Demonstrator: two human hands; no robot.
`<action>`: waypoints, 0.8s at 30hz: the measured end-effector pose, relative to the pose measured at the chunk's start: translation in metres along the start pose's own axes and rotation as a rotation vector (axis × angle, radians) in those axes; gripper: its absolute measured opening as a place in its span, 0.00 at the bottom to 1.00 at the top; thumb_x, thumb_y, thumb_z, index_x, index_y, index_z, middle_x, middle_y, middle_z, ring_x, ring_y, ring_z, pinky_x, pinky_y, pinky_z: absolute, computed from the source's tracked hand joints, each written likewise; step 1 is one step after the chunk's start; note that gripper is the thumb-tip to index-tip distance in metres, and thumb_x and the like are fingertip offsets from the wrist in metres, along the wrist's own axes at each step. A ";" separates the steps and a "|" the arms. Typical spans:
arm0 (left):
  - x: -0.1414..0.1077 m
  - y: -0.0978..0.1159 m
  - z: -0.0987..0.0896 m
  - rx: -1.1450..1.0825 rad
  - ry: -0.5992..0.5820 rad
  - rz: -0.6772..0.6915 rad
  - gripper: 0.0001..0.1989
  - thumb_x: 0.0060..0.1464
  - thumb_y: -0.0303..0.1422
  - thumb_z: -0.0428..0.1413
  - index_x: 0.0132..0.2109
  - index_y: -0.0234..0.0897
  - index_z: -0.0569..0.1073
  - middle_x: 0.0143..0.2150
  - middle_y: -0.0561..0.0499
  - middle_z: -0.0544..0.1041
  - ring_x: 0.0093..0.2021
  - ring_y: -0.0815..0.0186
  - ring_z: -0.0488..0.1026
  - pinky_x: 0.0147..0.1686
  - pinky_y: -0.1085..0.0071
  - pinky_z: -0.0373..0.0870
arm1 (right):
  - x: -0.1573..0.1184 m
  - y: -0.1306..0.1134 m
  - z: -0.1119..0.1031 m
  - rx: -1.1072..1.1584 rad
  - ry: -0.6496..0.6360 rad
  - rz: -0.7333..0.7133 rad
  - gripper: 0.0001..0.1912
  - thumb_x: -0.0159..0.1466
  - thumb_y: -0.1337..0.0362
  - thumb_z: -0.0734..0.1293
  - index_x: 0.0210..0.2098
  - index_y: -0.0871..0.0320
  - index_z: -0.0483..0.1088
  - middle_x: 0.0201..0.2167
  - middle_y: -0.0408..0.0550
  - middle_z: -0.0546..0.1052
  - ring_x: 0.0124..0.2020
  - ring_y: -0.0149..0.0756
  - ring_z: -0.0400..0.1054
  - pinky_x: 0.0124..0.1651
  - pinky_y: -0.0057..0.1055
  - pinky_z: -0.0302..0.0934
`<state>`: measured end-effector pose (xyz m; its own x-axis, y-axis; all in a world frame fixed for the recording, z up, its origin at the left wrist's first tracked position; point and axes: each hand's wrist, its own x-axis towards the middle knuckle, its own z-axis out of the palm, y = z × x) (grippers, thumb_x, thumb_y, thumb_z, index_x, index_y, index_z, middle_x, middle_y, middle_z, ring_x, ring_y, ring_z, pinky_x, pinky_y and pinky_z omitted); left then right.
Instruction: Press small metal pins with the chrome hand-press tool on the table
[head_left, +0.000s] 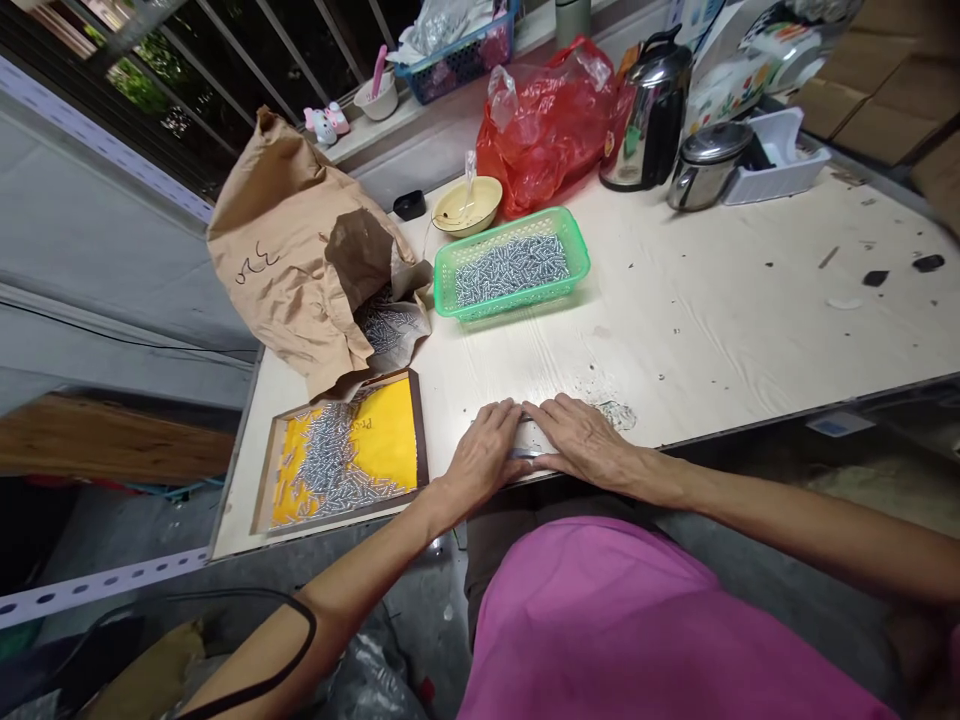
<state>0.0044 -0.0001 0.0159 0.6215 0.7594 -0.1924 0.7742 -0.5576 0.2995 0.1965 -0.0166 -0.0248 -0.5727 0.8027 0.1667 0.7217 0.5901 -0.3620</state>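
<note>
At the table's front edge, my left hand (486, 442) and my right hand (583, 438) come together with curved fingers and nearly touching fingertips. Between them shows a flat, shiny metal piece (531, 438), gripped at its two sides and mostly covered by the hands. To the left lies a shallow tray with a dark rim (422, 425) and a yellow bottom, carrying a heap of small metal pins (324, 455). Beyond my hands stands a green plastic basket (512, 299) filled with similar pins (514, 268).
A torn brown paper bag (281, 270) spills more pins at the left. Behind the basket are a yellow bowl (484, 205), a red plastic bag (547, 120), a steel kettle (649, 110), a lidded metal cup (705, 170) and a white tray (780, 180). Small debris dots the tabletop (712, 310).
</note>
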 end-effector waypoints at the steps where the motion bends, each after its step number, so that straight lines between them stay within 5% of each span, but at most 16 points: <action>1: 0.005 0.001 0.001 0.035 -0.037 0.020 0.32 0.48 0.30 0.62 0.59 0.34 0.60 0.57 0.39 0.65 0.56 0.54 0.62 0.54 0.56 0.64 | -0.001 -0.001 -0.002 0.003 -0.010 0.011 0.34 0.58 0.57 0.70 0.58 0.65 0.56 0.45 0.58 0.70 0.46 0.47 0.61 0.46 0.41 0.58; 4: 0.016 0.000 0.000 0.126 -0.128 0.041 0.33 0.49 0.31 0.61 0.60 0.33 0.58 0.53 0.41 0.68 0.51 0.55 0.65 0.50 0.58 0.67 | -0.002 -0.004 -0.014 -0.051 -0.064 0.081 0.32 0.56 0.54 0.71 0.54 0.66 0.61 0.45 0.59 0.69 0.46 0.49 0.61 0.46 0.41 0.57; 8: 0.019 -0.001 -0.005 0.163 -0.143 0.006 0.26 0.51 0.36 0.60 0.56 0.36 0.64 0.48 0.44 0.70 0.49 0.57 0.65 0.45 0.62 0.67 | 0.006 -0.005 -0.025 -0.156 -0.122 0.077 0.19 0.62 0.56 0.66 0.46 0.65 0.67 0.40 0.58 0.71 0.43 0.48 0.62 0.44 0.39 0.55; 15: 0.019 0.003 -0.001 0.125 -0.108 -0.181 0.10 0.56 0.38 0.56 0.44 0.41 0.72 0.42 0.49 0.71 0.46 0.59 0.66 0.36 0.68 0.66 | 0.024 0.012 -0.003 -0.103 -0.205 -0.078 0.09 0.67 0.66 0.59 0.34 0.60 0.68 0.33 0.51 0.72 0.36 0.39 0.63 0.39 0.35 0.52; 21: 0.018 0.005 0.001 0.127 -0.090 -0.223 0.10 0.57 0.40 0.54 0.44 0.42 0.73 0.41 0.49 0.73 0.46 0.60 0.66 0.33 0.70 0.66 | 0.028 0.016 -0.003 -0.080 -0.209 -0.100 0.08 0.67 0.65 0.59 0.34 0.60 0.68 0.32 0.51 0.71 0.35 0.38 0.63 0.37 0.35 0.53; 24: 0.015 0.001 0.003 0.096 -0.023 -0.243 0.21 0.53 0.41 0.58 0.53 0.41 0.68 0.46 0.47 0.72 0.49 0.57 0.66 0.38 0.67 0.68 | 0.026 0.018 -0.012 -0.108 -0.133 -0.076 0.13 0.64 0.60 0.64 0.45 0.62 0.67 0.41 0.56 0.71 0.43 0.43 0.62 0.41 0.38 0.56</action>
<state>0.0147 0.0096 0.0108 0.4174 0.8677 -0.2698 0.9083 -0.3897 0.1520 0.1988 0.0156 -0.0161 -0.6683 0.7411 0.0640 0.7078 0.6600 -0.2516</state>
